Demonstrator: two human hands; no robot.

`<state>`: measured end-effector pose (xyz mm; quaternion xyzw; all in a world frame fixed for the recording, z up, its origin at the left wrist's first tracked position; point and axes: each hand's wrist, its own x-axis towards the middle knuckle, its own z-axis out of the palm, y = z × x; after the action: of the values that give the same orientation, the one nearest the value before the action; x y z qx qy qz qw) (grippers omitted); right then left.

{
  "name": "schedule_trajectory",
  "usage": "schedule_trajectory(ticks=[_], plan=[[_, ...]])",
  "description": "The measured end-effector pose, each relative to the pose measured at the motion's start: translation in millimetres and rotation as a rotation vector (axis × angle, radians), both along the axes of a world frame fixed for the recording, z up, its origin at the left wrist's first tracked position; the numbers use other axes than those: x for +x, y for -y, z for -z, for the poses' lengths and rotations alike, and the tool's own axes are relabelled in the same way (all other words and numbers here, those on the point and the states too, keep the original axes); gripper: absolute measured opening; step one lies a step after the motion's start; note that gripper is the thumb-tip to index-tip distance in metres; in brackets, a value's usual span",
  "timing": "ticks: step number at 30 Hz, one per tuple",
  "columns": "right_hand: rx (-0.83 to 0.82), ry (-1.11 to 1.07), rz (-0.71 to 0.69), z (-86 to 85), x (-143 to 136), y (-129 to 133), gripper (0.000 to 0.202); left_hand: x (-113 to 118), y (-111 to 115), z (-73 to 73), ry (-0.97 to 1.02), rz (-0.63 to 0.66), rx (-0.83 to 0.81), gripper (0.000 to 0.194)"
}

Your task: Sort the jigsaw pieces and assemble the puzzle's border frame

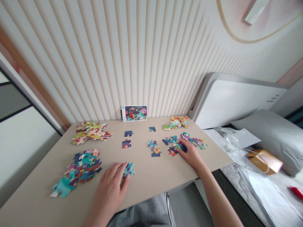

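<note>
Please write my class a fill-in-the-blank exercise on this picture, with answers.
The hand nearest the headboard is the person's ____ hand.
A teal puzzle piece lies at the thumb and index ____ of the left hand.
The picture card isn't flat; it stands ____.
The pillow is coloured ____.

Answers: right; finger; upright; grey.

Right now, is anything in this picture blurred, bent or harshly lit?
Head view: soft light, no harsh shadows around the left hand or right hand; wall ridges fan outward, stretched toward the edges; papers at lower right look smeared, the puzzle card clearer.
</note>
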<state>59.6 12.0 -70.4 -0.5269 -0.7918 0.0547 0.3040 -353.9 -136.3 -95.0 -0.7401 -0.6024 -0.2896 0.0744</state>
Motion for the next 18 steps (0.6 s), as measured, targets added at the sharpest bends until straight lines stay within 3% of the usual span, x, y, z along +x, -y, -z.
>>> schedule_trajectory(ticks=[7,10,13,18], plan=[[0.013,-0.014,-0.102,-12.2,-19.5,-5.6,0.049,0.9,-1.2,-0.9,-0.009,0.001,0.013,0.037],[-0.027,0.037,-0.176,-25.8,-26.4,-26.3,0.055,0.8,-1.2,-1.6,-0.01,0.004,0.006,0.037],[-0.042,0.047,-0.127,-33.8,-18.8,-51.3,0.047,0.3,-0.8,-0.7,-0.003,0.0,0.011,0.037],[-0.107,0.01,-0.169,-17.5,1.2,-69.8,0.059,1.4,-0.6,1.6,0.007,-0.012,0.013,0.037]])
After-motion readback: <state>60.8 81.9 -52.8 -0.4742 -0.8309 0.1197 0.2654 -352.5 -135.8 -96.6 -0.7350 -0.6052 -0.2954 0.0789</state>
